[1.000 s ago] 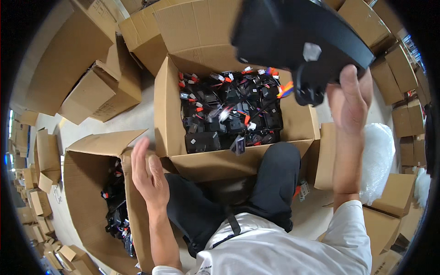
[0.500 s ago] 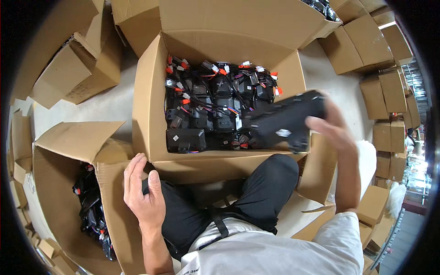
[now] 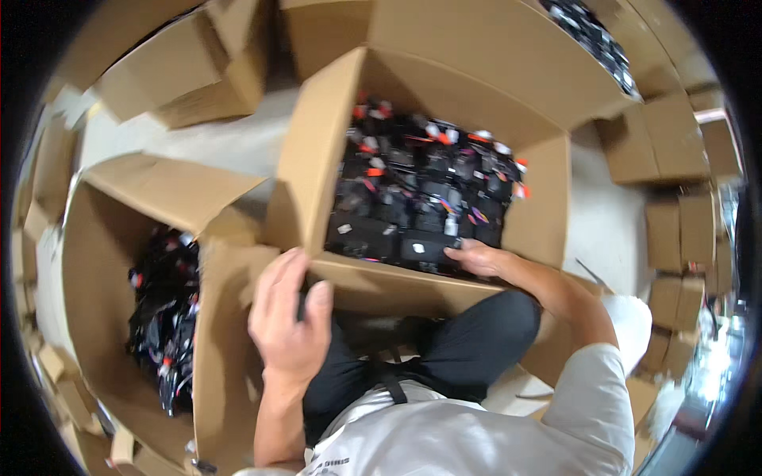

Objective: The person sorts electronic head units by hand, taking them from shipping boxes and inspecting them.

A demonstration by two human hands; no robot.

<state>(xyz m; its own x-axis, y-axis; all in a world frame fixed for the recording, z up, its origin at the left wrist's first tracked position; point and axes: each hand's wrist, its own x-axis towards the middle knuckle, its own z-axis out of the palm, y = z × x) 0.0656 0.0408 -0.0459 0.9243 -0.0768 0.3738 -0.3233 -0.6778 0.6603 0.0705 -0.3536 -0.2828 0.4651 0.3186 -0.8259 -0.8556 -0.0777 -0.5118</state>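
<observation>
In front of me stands a large open carton (image 3: 548,214) with rows of black plastic modules inside, their wires ending in white and orange plugs. My right hand (image 3: 480,259) reaches over its near wall. Its thumb lies on the right end of a flat black module (image 3: 419,247) with a small white label, set in the nearest row; the other fingers are partly hidden. Beside it lies another labelled black module (image 3: 361,236). My left hand (image 3: 290,321) is empty, fingers apart, near the carton's near left corner.
At left, a second open carton (image 3: 226,349) holds a jumble of black wired parts (image 3: 164,317). A raised flap (image 3: 171,186) stands between the cartons. Closed brown boxes (image 3: 663,143) are stacked at right, and another carton (image 3: 186,67) stands at far left.
My right hand has lowered the black module from above the carton's right side into the nearest row. The view has shifted, and my left hand remains near the carton's corner.
</observation>
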